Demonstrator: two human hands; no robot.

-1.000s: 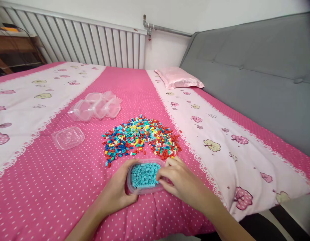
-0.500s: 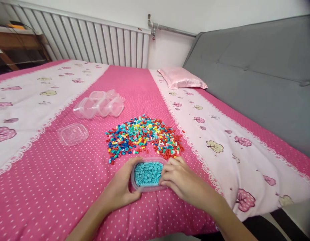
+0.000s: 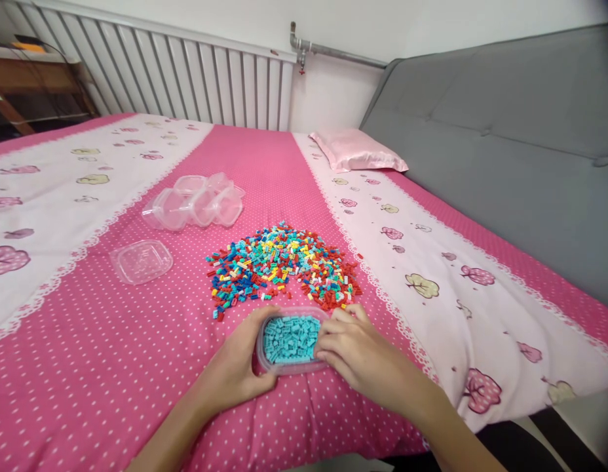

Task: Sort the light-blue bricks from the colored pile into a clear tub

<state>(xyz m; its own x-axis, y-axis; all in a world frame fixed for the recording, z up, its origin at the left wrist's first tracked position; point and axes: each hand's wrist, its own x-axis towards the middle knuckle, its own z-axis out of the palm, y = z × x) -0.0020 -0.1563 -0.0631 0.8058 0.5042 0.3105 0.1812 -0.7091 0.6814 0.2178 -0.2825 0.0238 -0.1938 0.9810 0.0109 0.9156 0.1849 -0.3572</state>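
A clear plastic container (image 3: 274, 372) stands on the bed right in front of me, filled with turquoise toy building bricks (image 3: 291, 339). My left hand (image 3: 245, 357) grips its left end, thumb along the near side and fingers round the far side. Curled over the right end is my right hand (image 3: 348, 344), its fingertips at the rim beside the bricks; whether a brick is between them is hidden. Just beyond the container spreads a pile of mixed toy bricks (image 3: 284, 259) in red, blue, yellow, green and white.
Left of the pile lies a clear lid (image 3: 144, 261). Several clear containers (image 3: 196, 203) are heaped behind it. A pink pillow (image 3: 356, 151) rests near the grey headboard (image 3: 495, 124). A white radiator (image 3: 186, 72) lines the wall beyond the pink dotted bedspread (image 3: 255, 154).
Both hands stay at the container, with barely any movement of the right fingers. The view has shifted very slightly.
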